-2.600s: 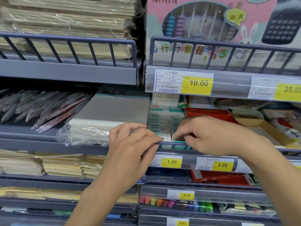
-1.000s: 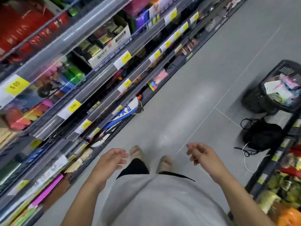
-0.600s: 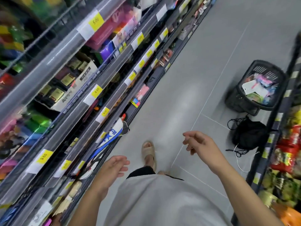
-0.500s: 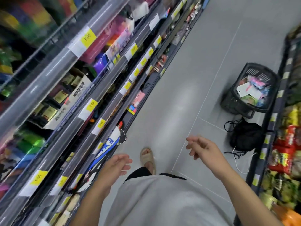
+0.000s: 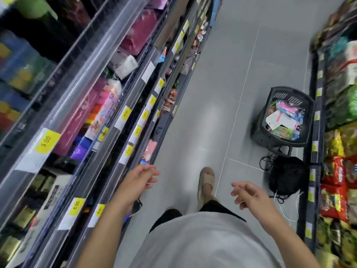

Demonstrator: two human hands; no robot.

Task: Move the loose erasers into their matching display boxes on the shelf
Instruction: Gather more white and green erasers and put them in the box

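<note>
I look down a shop aisle, away from the eraser shelf. My left hand (image 5: 142, 176) hangs in front of me beside the lower shelves, fingers loosely extended, holding nothing. My right hand (image 5: 249, 193) is held out over the grey floor, fingers relaxed and empty. No erasers or display boxes can be made out in this blurred view. A black shopping basket (image 5: 258, 124) with mixed stationery packets stands on the floor ahead at the right.
Stationery shelves (image 5: 123, 97) with yellow price tags run along the left. A snack shelf (image 5: 340, 151) lines the right. A black bag (image 5: 287, 176) with cords lies on the floor below the basket. My sandalled foot (image 5: 206, 182) steps on the grey tiles.
Earlier both hands were at the eraser boxes on the shelf. Since then the view has turned down the aisle, both hands have dropped empty, and I have stepped towards the basket.
</note>
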